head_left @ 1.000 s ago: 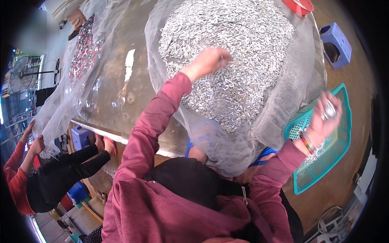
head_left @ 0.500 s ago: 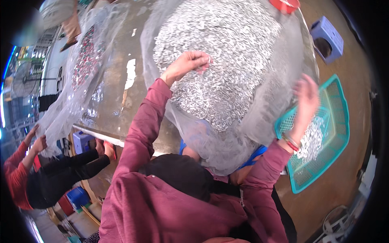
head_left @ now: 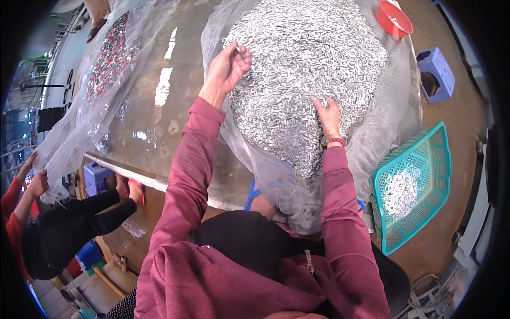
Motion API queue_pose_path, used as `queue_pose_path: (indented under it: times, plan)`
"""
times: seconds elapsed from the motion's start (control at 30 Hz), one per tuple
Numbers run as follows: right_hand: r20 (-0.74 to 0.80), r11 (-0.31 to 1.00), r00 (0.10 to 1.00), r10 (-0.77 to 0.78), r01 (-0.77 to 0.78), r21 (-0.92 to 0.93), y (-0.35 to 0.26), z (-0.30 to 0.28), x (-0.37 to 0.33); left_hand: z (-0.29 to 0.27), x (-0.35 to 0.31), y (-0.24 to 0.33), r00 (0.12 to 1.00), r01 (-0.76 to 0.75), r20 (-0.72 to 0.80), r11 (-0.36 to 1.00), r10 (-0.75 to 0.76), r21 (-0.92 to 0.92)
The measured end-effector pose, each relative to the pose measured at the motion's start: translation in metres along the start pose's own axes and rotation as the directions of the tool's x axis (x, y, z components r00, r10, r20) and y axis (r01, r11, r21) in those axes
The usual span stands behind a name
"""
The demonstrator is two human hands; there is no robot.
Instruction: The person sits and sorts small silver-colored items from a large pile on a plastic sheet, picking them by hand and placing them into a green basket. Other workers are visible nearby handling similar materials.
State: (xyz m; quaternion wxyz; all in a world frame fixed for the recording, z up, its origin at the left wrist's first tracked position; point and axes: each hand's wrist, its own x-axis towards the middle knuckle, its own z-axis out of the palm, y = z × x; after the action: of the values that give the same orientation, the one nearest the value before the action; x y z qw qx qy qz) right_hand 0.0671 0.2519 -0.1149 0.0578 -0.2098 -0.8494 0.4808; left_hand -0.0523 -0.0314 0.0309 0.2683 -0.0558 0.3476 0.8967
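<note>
At upper centre, the left hand curls above the heap's left edge, thumb and forefinger close together; whether they pinch a piece, I cannot tell. The heap of small silvery pieces fills the upper middle, on pale netting. Right of centre, the right hand has thumb and fingers parted, low over it. Light fingertip contact should suit such small, loose pieces.

I'm in a workshop, it seems: small pieces heaped on netting, a perforated basket, a co-worker nearby.
</note>
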Motion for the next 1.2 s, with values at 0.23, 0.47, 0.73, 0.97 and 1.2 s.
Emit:
queue_pose_path:
  times: [0.23,0.47,0.73,0.97,1.2]
  plan:
    - [0.674,0.983,0.725,-0.138,0.181,0.007,-0.072,0.013,-0.001,-0.014,-0.018,-0.015,0.989,0.112,-0.105,0.99,-0.103,0.085]
    - [0.93,0.995,0.362,0.064,-0.098,-0.031,-0.122,-0.01,-0.014,-0.012,-0.018,-0.019,0.954,0.298,-0.07,0.895,-0.292,0.332]
    - [0.875,0.893,0.484,0.01,-0.399,0.21,-0.111,-0.091,0.001,0.0,-0.009,-0.071,0.931,-0.288,0.259,-0.085,-0.256,0.954]
    - [0.712,0.552,0.694,0.103,-0.636,0.54,-0.082,-0.092,-0.012,0.006,0.002,-0.124,0.928,-0.359,0.21,-0.59,-0.308,0.723]
    - [0.63,0.529,0.772,0.082,-0.569,0.629,-0.078,-0.1,-0.041,0.011,0.007,-0.129,0.897,-0.359,0.05,-0.659,-0.439,0.661]
